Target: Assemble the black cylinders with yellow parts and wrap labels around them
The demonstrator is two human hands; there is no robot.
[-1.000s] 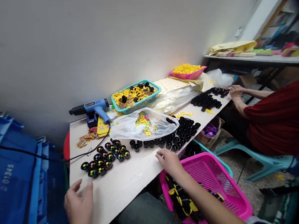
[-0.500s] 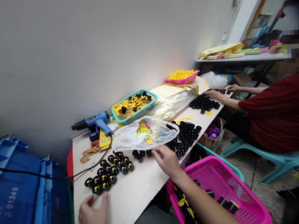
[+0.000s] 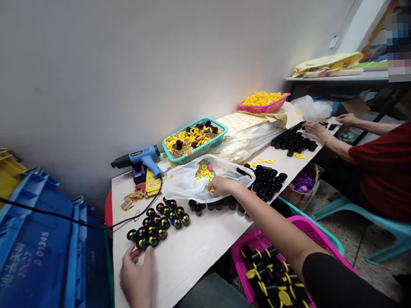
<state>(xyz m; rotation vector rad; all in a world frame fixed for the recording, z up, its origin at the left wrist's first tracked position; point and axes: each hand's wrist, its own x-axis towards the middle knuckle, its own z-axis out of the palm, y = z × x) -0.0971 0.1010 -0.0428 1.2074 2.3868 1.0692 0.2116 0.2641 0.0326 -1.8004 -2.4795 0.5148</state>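
Observation:
My left hand [image 3: 138, 274] is at the table's near left, thumb and fingers apart, close to the nearest of several small black cups [image 3: 152, 241] with coloured beads inside. It holds nothing. My right hand [image 3: 223, 186] reaches into an open white plastic bag [image 3: 179, 185], its fingertips together on a small yellow piece [image 3: 211, 189], whose shape is mostly hidden. Multicoloured beads [image 3: 203, 172] lie in the bag around more yellow pieces. A row of black cups [image 3: 198, 210] stands along the bag's near side, and a larger group of black cups [image 3: 267, 180] is right of it.
A blue heat gun [image 3: 140, 158] and a teal basket [image 3: 195, 154] of yellow parts are at the back. The heat gun's black cable crosses the left side. Below the table edge is a pink basket [image 3: 244, 280]. A co-worker's hands [image 3: 316, 130] are at the far right.
My right hand has moved from the bag's near edge into the bag, onto the yellow piece. My left hand stays open beside the bead-filled cups. The camera view has shifted.

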